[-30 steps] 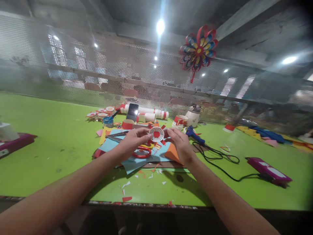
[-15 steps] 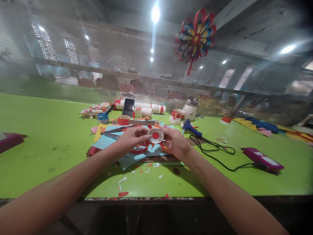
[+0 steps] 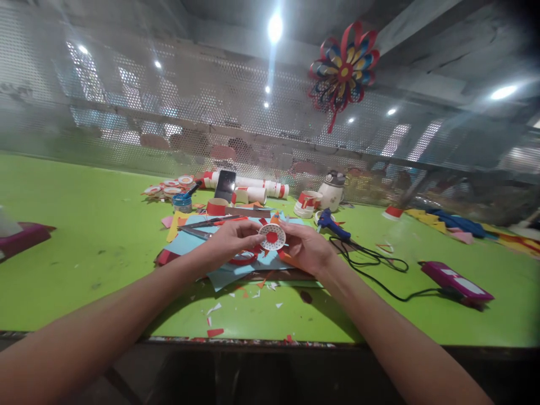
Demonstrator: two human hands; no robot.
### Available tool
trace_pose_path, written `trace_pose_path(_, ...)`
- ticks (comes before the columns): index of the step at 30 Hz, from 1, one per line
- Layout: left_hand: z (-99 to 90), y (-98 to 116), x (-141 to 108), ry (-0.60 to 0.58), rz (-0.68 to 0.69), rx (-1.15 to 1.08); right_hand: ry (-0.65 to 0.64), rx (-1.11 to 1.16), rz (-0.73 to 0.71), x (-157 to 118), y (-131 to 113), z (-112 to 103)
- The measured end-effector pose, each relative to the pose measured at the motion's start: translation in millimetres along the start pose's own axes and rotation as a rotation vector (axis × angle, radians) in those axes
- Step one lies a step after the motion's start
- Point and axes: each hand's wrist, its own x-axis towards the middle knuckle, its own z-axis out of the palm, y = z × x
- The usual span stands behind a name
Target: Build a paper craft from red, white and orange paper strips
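Between my two hands is a round white paper disc (image 3: 272, 237) with a dotted ring and a red centre; red and orange paper pieces stick out around it. My left hand (image 3: 238, 239) pinches its left edge with thumb and fingers. On the other side, my right hand (image 3: 306, 243) has its fingers closed on the right edge. Beneath them lie light blue paper sheets (image 3: 228, 277) on a pile of coloured paper. Scissors with dark blades (image 3: 197, 232) rest left of the disc, and their red handle (image 3: 244, 259) is partly behind my left hand.
A blue glue gun (image 3: 333, 224) lies to the right, its black cord running to a purple power strip (image 3: 458, 283). Behind the pile stand a phone (image 3: 225, 185), white paper tubes (image 3: 256, 195), a blue-rimmed jar (image 3: 182, 202) and a white jug (image 3: 332, 191). Paper scraps (image 3: 215, 332) litter the front edge.
The view has shifted slightly, so the scene sits a little further right. Both hands still hold the disc, which has turned a little, and a thin light blue piece now shows at its right edge.
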Motion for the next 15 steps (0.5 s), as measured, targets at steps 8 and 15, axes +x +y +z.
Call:
trace_pose_path(8,-1.0,-4.6,3.0,0.005,0.002,-0.011,0.029,0.013,-0.004,0.4,0.7,5.5)
trace_pose_path(15,-4.7,-7.7,4.0,0.059,-0.034,-0.032,0.094,-0.174,-0.200,-3.0,0.9,9.0)
